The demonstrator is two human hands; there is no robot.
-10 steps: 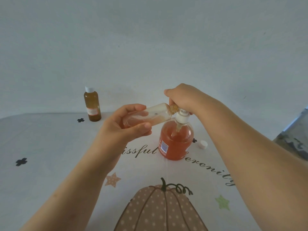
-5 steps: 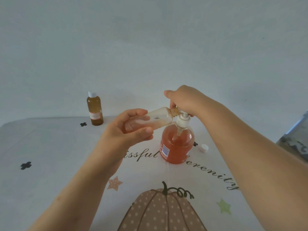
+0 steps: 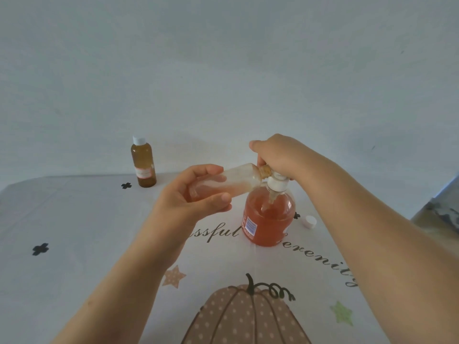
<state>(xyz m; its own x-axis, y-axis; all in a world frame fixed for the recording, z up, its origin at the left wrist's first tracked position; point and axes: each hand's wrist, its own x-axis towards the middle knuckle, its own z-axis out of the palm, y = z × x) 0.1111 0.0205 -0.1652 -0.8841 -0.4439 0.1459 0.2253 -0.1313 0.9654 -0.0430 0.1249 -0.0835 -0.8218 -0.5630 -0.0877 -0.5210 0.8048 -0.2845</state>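
Around small bottle [image 3: 238, 180], curled left hand [image 3: 183, 204]; atop pump [image 3: 277, 183], right hand [image 3: 278, 155].

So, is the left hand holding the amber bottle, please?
No, the left hand grips the small clear bottle; the amber bottle stands apart behind it.

- On my feed, the pump bottle [image 3: 269, 219] stands on the table [image 3: 74, 232], a bit right of centre.
- The left hand [image 3: 191, 197] holds the small bottle [image 3: 233, 181] sideways just left of it, with the mouth right up at the pump head.
- The right hand [image 3: 278, 155] is on top of the pump, gripping it.
- A loose cap [image 3: 309, 222] lies just right of the pump bottle.
- I've got a capped bottle [image 3: 143, 165] standing well off at the back left.
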